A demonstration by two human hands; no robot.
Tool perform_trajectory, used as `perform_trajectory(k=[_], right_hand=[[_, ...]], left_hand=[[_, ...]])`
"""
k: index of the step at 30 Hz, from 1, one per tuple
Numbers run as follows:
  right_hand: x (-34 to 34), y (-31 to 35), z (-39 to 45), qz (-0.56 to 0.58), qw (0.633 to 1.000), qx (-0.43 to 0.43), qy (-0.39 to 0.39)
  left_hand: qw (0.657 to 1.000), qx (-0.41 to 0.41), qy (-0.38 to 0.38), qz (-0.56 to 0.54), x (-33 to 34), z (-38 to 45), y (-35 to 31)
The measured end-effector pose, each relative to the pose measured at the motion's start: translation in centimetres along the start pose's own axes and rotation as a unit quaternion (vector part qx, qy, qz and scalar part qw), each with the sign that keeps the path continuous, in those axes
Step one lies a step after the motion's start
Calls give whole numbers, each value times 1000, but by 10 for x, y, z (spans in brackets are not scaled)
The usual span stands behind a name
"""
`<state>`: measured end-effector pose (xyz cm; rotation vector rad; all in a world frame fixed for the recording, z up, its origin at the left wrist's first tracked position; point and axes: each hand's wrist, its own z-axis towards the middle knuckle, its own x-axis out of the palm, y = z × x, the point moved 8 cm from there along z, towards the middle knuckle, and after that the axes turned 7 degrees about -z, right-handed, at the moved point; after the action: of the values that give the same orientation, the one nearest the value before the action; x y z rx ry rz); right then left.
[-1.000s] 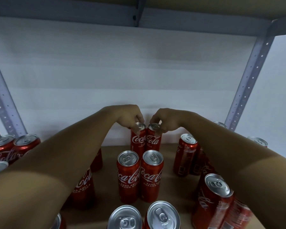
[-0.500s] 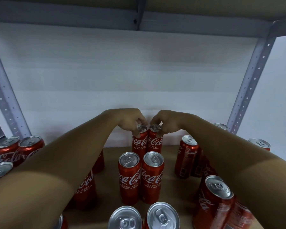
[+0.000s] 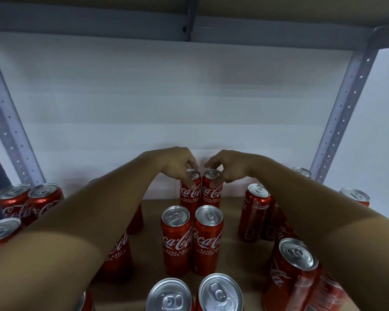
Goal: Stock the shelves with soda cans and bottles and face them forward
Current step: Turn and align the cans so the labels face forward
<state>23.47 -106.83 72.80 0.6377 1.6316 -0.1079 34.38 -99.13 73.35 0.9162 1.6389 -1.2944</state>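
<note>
- The back pair of cans [image 3: 200,191] stands upright and touching, against the white back wall [image 3: 189,97] of the shelf [image 3: 153,209], logos toward me;
- My left hand [image 3: 177,163] pinches the left can's rim with curled fingers [image 3: 190,176]; my right hand [image 3: 229,167] pinches the right can's rim likewise;
- I judge them full: heavy, stiff, slick-sided, apt to tip; the rim suits turning, the body suits lifting;
- In front of that pair stands the middle pair [image 3: 192,239], also faced forward;
- To the right, a can [image 3: 255,212] shows its back label and wants turning.
</note>
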Motion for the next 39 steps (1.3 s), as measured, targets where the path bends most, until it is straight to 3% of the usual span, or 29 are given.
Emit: perform_trajectory(k=[5,20,39], right_hand=[[4,2,3,-25,1000,4,-9],[14,19,9,89,996,-5,9],[18,31,2,81,996,-3,24]], left_hand=[[1000,5,-5,12,1,-2,1],[1000,0,15,10,-4,-19,19],[999,8,0,-46,-2,-33,25]])
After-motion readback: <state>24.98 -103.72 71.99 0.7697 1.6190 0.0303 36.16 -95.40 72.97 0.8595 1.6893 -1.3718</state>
